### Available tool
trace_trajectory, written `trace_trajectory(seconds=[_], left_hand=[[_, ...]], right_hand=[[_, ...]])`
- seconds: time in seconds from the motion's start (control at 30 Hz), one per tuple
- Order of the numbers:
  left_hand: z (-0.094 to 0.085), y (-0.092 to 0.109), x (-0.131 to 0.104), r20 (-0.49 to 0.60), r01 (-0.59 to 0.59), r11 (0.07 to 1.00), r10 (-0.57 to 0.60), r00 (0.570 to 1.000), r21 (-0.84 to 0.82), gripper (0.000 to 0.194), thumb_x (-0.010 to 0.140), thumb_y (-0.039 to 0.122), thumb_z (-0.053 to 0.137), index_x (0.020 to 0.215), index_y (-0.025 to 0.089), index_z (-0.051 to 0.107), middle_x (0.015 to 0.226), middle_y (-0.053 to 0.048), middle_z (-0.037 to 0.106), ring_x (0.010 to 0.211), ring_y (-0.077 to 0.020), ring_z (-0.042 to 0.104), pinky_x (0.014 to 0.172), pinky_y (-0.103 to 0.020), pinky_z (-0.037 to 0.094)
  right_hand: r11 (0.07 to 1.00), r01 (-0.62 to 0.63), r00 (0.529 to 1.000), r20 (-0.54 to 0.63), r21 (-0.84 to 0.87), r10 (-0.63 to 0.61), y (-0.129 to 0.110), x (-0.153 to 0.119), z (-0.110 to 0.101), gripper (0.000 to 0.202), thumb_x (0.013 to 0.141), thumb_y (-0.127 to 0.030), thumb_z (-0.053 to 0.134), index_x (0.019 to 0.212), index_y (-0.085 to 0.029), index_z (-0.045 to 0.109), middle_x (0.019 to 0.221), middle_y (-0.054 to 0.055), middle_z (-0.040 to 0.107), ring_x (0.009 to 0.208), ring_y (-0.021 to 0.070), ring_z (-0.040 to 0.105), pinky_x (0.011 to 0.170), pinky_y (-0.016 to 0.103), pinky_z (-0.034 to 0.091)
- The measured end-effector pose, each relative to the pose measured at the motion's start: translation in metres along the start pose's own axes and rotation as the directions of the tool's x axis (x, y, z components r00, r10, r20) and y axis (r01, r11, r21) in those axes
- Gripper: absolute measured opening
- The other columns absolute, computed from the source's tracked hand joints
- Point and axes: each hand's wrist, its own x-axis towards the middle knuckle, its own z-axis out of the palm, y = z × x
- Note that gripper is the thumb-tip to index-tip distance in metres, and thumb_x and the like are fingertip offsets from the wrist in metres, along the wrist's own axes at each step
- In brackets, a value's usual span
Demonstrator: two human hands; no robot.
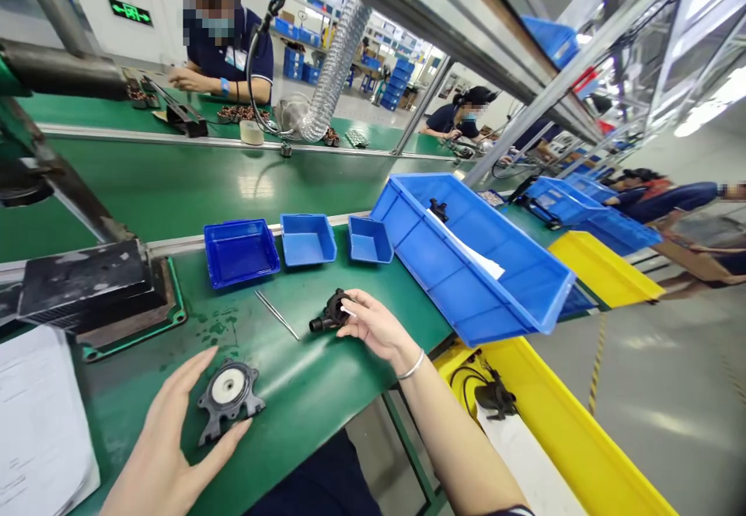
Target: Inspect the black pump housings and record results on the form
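Observation:
A dark flat part with a white round centre (229,388) lies on the green table. Around it, without a visible grip, my left hand (175,430) has thumb and fingers spread apart. My right hand (373,322) holds a black housing with a short pipe stub (333,311) between thumb and fingers, just over the table. Two thin metal rods (277,315) lie between the two parts. Behind them stand a dark blue tray (242,253) and two lighter blue bins (308,239) (370,239).
A large blue bin (483,267) with a black part and paper stands at the right, above a yellow bin (583,430). A press base (93,287) and papers (43,423) are at the left. People work across the table.

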Motion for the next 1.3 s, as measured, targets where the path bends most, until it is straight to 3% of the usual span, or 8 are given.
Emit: trace_trajectory(seconds=[0.17, 0.37, 0.63, 0.73, 0.93, 1.0, 1.17, 1.3], left_hand=[[-0.006, 0.048, 0.024, 0.099, -0.234, 0.965, 0.223, 0.970, 0.121, 0.063, 0.089, 0.052, 0.056, 0.145, 0.031, 0.033, 0.144, -0.008, 0.048, 0.128, -0.0292, 0.053, 0.106, -0.049, 0.047], [0.017, 0.085, 0.051, 0.314, -0.173, 0.985, 0.165, 0.935, -0.003, 0.042, 0.098, 0.044, 0.041, 0.137, 0.029, 0.041, 0.122, -0.004, 0.065, 0.102, -0.0198, 0.067, 0.086, -0.035, 0.057], [0.000, 0.088, 0.053, 0.383, -0.221, 0.975, 0.216, 0.898, -0.033, 0.031, 0.099, 0.029, 0.044, 0.130, 0.035, 0.047, 0.126, 0.003, 0.062, 0.110, -0.0158, 0.062, 0.093, -0.030, 0.051], [-0.008, 0.089, 0.057, 0.446, -0.317, 0.947, 0.305, 0.841, -0.050, 0.033, 0.099, 0.024, 0.042, 0.130, 0.035, 0.048, 0.118, 0.003, 0.065, 0.105, -0.0146, 0.062, 0.089, -0.028, 0.050], [-0.017, 0.090, 0.068, 0.461, -0.503, 0.863, 0.465, 0.756, -0.046, 0.029, 0.100, 0.024, 0.041, 0.127, 0.030, 0.051, 0.110, 0.000, 0.068, 0.098, -0.0160, 0.064, 0.090, -0.032, 0.049], [-0.026, 0.085, 0.068, 0.430, -0.492, 0.868, 0.469, 0.772, -0.064, 0.030, 0.100, 0.025, 0.042, 0.129, 0.029, 0.050, 0.117, -0.002, 0.066, 0.106, -0.0173, 0.062, 0.097, -0.034, 0.047], [-0.055, 0.047, 0.048, 0.284, -0.210, 0.977, 0.211, 0.935, -0.034, 0.064, 0.088, 0.040, 0.064, 0.143, 0.031, 0.035, 0.148, -0.007, 0.042, 0.137, -0.0259, 0.042, 0.115, -0.043, 0.037], [-0.044, 0.012, 0.021, 0.359, 0.014, 0.998, 0.009, 0.933, -0.061, 0.091, 0.079, 0.044, 0.073, 0.151, 0.035, 0.018, 0.158, -0.007, 0.026, 0.144, -0.0285, 0.032, 0.118, -0.048, 0.032]], right_hand=[[0.999, 0.008, 0.997, 0.081, 0.044, -0.012, -0.009, -0.026, 0.024, 0.035, 0.080, -0.038, 0.077, 0.102, -0.017, 0.060, 0.093, 0.002, 0.065, 0.073, 0.0124, 0.067, 0.062, 0.026, 0.063], [0.994, 0.018, 0.983, 0.180, 0.105, -0.037, -0.011, -0.052, 0.056, 0.024, 0.084, -0.032, 0.074, 0.099, -0.018, 0.062, 0.086, -0.001, 0.062, 0.069, 0.0097, 0.064, 0.063, 0.026, 0.063], [0.936, -0.230, 0.924, 0.361, 0.266, 0.125, -0.005, -0.069, 0.048, 0.037, 0.094, -0.040, 0.060, 0.126, -0.021, 0.053, 0.103, 0.007, 0.066, 0.087, 0.0226, 0.072, 0.073, 0.037, 0.060], [0.865, -0.334, 0.893, 0.418, 0.375, 0.164, 0.003, -0.068, 0.050, 0.044, 0.095, -0.052, 0.053, 0.118, -0.015, 0.060, 0.097, 0.010, 0.069, 0.082, 0.0216, 0.073, 0.072, 0.034, 0.060], [0.886, -0.265, 0.941, 0.303, 0.381, 0.151, 0.012, -0.065, 0.066, 0.024, 0.086, -0.036, 0.073, 0.097, -0.015, 0.068, 0.090, 0.005, 0.071, 0.073, 0.0174, 0.073, 0.067, 0.027, 0.058], [0.902, -0.249, 0.944, 0.297, 0.353, 0.145, 0.010, -0.063, 0.068, 0.026, 0.082, -0.036, 0.077, 0.097, -0.017, 0.069, 0.092, 0.005, 0.072, 0.073, 0.0168, 0.073, 0.065, 0.025, 0.057], [0.939, -0.181, 0.969, 0.216, 0.294, 0.119, 0.002, -0.047, 0.071, 0.031, 0.075, -0.036, 0.083, 0.099, -0.023, 0.069, 0.117, 0.006, 0.069, 0.079, 0.0164, 0.072, 0.068, 0.025, 0.054], [0.957, -0.160, 0.964, 0.246, 0.241, 0.099, 0.001, -0.024, 0.085, 0.025, 0.078, -0.034, 0.081, 0.096, -0.023, 0.069, 0.104, 0.003, 0.070, 0.082, 0.0167, 0.070, 0.065, 0.022, 0.050]])
